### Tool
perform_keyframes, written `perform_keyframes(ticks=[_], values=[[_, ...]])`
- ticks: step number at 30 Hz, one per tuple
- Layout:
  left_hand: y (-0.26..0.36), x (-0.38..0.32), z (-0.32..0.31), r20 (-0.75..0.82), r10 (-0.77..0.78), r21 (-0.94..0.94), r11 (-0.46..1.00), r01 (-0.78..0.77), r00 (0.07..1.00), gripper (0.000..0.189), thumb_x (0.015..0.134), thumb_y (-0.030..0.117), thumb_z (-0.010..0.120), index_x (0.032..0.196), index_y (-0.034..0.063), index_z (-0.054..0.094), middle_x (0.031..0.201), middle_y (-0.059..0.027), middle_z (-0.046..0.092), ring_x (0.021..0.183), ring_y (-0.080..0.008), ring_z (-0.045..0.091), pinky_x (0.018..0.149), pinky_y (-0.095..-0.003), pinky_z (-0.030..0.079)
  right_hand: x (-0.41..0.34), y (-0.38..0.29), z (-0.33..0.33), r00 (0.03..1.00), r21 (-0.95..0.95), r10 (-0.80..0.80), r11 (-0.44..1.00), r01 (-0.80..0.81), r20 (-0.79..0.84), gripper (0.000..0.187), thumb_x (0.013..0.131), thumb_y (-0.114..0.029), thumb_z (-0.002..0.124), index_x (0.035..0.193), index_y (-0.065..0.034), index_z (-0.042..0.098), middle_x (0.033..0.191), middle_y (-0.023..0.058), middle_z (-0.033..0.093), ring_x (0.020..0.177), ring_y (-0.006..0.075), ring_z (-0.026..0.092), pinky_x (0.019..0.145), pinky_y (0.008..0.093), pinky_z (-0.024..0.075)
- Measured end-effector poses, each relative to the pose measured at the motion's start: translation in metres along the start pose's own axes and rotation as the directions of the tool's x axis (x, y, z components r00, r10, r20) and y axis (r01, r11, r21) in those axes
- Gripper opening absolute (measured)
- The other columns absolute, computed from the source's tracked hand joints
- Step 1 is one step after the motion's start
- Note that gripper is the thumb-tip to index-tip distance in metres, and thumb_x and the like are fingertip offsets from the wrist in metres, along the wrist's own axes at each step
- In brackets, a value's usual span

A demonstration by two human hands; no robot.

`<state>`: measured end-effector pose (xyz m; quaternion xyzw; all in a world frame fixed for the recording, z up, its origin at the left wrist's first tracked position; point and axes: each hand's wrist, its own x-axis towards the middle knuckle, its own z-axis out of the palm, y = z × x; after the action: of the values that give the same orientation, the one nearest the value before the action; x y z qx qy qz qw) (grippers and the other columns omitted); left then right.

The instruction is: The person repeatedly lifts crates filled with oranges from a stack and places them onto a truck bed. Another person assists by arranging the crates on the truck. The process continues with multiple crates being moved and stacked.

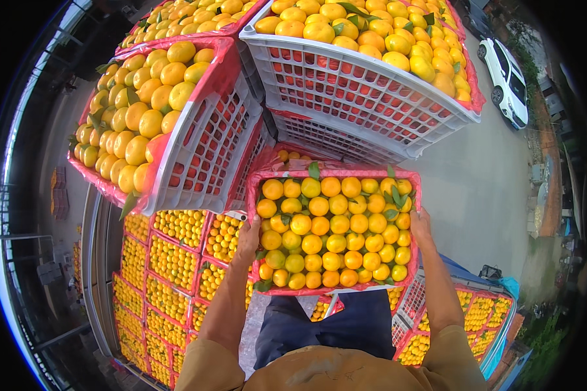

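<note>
A crate of oranges (340, 234), lined with pink plastic film, is held level before my body, with green leaves among the fruit. My left hand (248, 238) grips its left side and my right hand (420, 226) grips its right side; the far fingers are hidden by the crate. Past its far edge, a white lattice plastic crate (342, 83) heaped with oranges is stacked on another. At the upper left, a second heaped crate (200, 141) with pink film stands close to it. A few oranges (293, 155) show in a lower crate just beyond the held one.
Rows of filled crates (171, 259) spread below on the left, inside a metal side rail (98, 273). More filled crates (479, 313) lie at the lower right beside blue sheeting (506, 303). A white car (506, 83) stands on the concrete ground (474, 176) at the right.
</note>
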<state>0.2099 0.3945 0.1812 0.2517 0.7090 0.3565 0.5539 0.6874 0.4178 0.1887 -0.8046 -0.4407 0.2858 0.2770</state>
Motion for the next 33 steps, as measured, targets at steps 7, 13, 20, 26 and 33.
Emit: perform_keyframes(ticks=[7,13,20,26,33], values=[[-0.036,-0.124,-0.064,-0.03,-0.16,-0.266,0.953,0.146,0.987,0.043,0.092,0.039,0.051,0.107,-0.0014,0.052,0.096,-0.0067,0.056,0.084,-0.0136,0.055,0.069,-0.0293,0.048,-0.074,-0.043,-0.019,0.984,-0.051,-0.125,0.99,0.133,0.128,0.029,0.082,-0.018,0.05,0.099,0.0045,0.054,0.079,0.0185,0.058,0.07,0.0288,0.053,0.068,0.0395,0.0424],[-0.073,-0.185,-0.131,-0.112,-0.124,-0.369,0.927,0.075,0.986,0.038,0.093,0.038,0.048,0.105,0.0021,0.053,0.081,-0.0025,0.056,0.065,-0.0105,0.054,0.051,-0.024,0.045,-0.141,-0.1,0.007,0.959,-0.056,-0.215,0.972,0.229,0.185,0.031,0.082,-0.02,0.052,0.096,0.0068,0.054,0.072,0.0189,0.057,0.065,0.0304,0.054,0.065,0.04,0.0429],[-0.141,-0.232,-0.209,-0.214,-0.153,-0.474,0.88,0.034,0.965,0.037,0.093,0.034,0.05,0.106,-0.0001,0.051,0.098,-0.0088,0.058,0.083,-0.0148,0.058,0.066,-0.0281,0.049,-0.23,-0.122,0.043,0.94,-0.177,-0.302,0.928,0.328,0.157,0.028,0.083,-0.02,0.053,0.095,0.0057,0.053,0.077,0.0179,0.058,0.068,0.0259,0.053,0.067,0.0377,0.0431],[-0.167,-0.261,-0.26,-0.209,-0.064,-0.506,0.861,-0.052,0.976,0.039,0.093,0.035,0.05,0.109,-0.0003,0.05,0.097,-0.0082,0.059,0.081,-0.015,0.059,0.066,-0.0286,0.05,-0.295,-0.133,0.058,0.911,-0.102,-0.333,0.925,0.365,0.242,0.029,0.082,-0.019,0.053,0.094,0.0073,0.05,0.075,0.023,0.057,0.068,0.0347,0.054,0.065,0.0415,0.0427],[-0.212,-0.306,-0.27,-0.321,-0.021,-0.464,0.875,-0.138,0.947,0.033,0.092,0.031,0.053,0.109,0.0024,0.054,0.092,-0.0014,0.056,0.076,-0.0092,0.051,0.065,-0.0237,0.044,-0.317,-0.107,0.08,0.882,0.085,-0.276,0.961,0.264,0.381,0.028,0.085,-0.015,0.048,0.103,0.0051,0.052,0.079,0.0158,0.058,0.071,0.0232,0.053,0.068,0.0364,0.0431]])
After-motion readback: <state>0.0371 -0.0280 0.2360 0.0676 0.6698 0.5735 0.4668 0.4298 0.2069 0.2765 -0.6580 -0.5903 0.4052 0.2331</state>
